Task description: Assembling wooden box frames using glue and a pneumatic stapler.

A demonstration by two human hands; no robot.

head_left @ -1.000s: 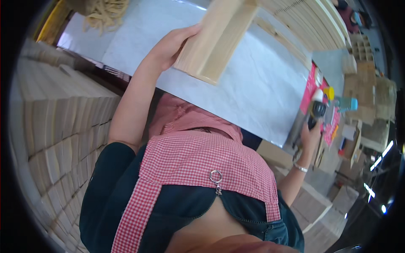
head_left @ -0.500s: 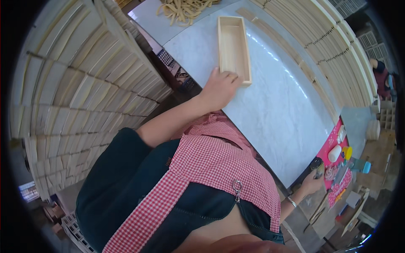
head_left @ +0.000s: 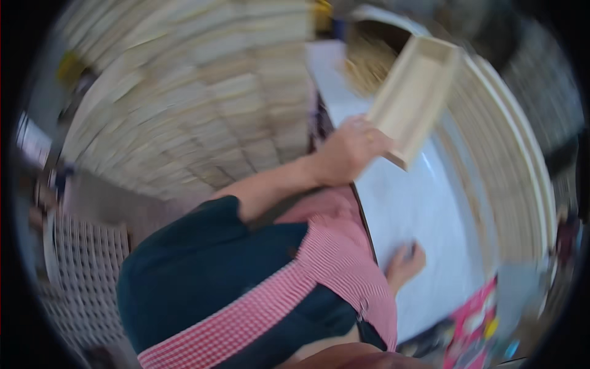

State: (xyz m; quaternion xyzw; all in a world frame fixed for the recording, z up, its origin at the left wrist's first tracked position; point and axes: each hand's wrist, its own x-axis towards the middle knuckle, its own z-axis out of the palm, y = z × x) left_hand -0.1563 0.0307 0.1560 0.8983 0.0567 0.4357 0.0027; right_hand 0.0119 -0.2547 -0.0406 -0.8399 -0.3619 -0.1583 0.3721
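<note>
My left hand grips the near end of a long, shallow wooden box with an open top. Raised and tilted, the box hangs over the far part of the pale, smooth tabletop. My right hand is over the near part of the table, its fingers curled. A small dark patch shows between those fingers, but motion blur hides what it is.
Stacked pale wooden pieces form a tall wall on the left. More wooden pieces line the table's right side. Beyond the box lies a tan heap. A pink cloth with small items, including a yellow one, lies near the lower right.
My left hand has lifted the wooden box off the table and tilted it. My right hand has moved from the table's near edge, beside the pink cloth, to over the tabletop. The view has swung left.
</note>
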